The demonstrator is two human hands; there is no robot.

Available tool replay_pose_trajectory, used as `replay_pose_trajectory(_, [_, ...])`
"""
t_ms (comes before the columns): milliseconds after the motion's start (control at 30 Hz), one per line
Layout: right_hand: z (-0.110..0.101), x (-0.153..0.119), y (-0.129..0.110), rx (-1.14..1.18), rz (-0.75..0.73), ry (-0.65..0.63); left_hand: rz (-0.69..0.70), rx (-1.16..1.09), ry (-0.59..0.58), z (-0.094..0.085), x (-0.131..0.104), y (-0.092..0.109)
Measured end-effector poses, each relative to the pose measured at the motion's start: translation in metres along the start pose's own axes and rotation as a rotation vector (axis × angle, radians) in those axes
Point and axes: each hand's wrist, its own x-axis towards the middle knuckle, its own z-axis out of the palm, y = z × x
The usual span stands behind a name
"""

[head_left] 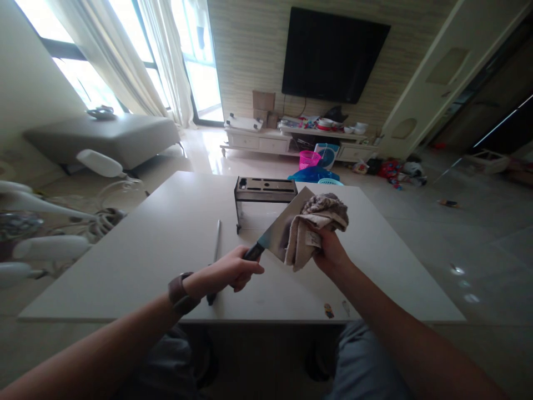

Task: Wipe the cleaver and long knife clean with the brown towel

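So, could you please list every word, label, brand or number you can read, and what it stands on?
No text is readable.
Pale label on the brown-and-beige cloth: dark marks, too blurred to read.
Small orange-and-dark piece on the flat white table: too small to tell.

No legible wording, brand, number or sign. Dark marks on pale tag (313, 239) of brown-and-beige cloth (300, 244), too blurred to read.

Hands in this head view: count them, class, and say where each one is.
2. The left hand grips the handle of the cleaver; the right hand holds the cloth against its blade, partly hidden by the cloth.
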Motion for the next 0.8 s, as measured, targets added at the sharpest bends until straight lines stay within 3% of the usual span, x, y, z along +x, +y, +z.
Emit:
replay_pose_trajectory(200, [0.019, -0.017, 0.019, -0.002, 0.067, -0.066, 0.07, -0.08, 0.078, 0.017, 0.014, -0.005])
replay_pose_trajectory(367, [0.025, -0.027, 0.028, -0.068, 0.105, -0.128, 0.089, -0.064, 0.093, 0.018, 0.022, -0.005])
replay_pose_trajectory(800, [0.026, -0.036, 0.02, -0.122, 0.098, -0.14, 0.059, -0.052, 0.092, 0.02, 0.017, -0.001])
